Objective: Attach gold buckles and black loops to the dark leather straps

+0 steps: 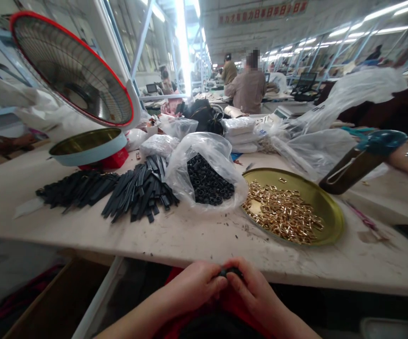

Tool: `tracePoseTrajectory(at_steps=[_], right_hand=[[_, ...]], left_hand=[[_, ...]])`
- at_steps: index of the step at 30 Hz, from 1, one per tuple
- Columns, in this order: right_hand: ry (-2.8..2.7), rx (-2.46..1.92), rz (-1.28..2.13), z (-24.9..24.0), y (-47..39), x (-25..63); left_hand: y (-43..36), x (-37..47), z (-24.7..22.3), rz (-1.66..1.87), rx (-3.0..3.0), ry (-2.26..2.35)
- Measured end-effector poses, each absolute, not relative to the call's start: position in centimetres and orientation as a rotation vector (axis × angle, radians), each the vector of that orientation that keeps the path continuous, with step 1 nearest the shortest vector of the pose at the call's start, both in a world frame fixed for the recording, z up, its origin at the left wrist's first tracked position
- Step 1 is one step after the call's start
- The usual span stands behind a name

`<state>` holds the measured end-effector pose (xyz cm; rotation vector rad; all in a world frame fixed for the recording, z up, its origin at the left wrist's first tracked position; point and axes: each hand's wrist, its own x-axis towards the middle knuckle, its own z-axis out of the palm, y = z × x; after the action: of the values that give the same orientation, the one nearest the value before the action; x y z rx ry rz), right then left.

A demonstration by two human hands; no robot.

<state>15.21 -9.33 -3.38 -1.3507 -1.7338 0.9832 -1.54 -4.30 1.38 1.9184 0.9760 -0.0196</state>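
Note:
My left hand (193,285) and my right hand (251,287) meet below the near edge of the table (190,235), over my lap. Together their fingertips pinch a small black piece (229,271), mostly hidden by the fingers. On the table ahead lie a pile of black strips (133,190), a clear plastic bag of black rings (207,181) and a gold round tray (326,207) holding several small gold metal parts (283,212).
A red-rimmed fan heater (73,70) stands at the back left beside a gold bowl with a pale blue rim (89,146). Plastic bags and white packets crowd the back. Another person's hand (407,162) and a dark bottle (359,162) are at right. Other people work farther off.

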Motion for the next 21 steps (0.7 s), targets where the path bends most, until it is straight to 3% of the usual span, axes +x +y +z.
tracePoseTrajectory(at_steps=[4,10,17,19,21], right_hand=[[-1.899,-1.527,0.686,-3.4,-4.3,15.5],[-1.948,-1.67,0.24,-4.7,0.2,15.1],[-1.772,-1.512,0.44,-4.0,-2.4,15.8],[-1.656,-1.464,0.628,-3.3,-3.2,15.6],[-1.488,-1.429,0.958,-2.8,-3.7,14.9]], left_hand=[[0.4,-2.6,0.7,0.103,2.327,1.277],[9.8,-7.6,0.4,0.236,2.41,1.837],[11.0,-9.4,0.3,0.233,2.499,1.943],[7.8,-9.4,1.9,0.37,2.542,1.902],[3.7,-9.2,4.1,0.887,2.546,1.756]])
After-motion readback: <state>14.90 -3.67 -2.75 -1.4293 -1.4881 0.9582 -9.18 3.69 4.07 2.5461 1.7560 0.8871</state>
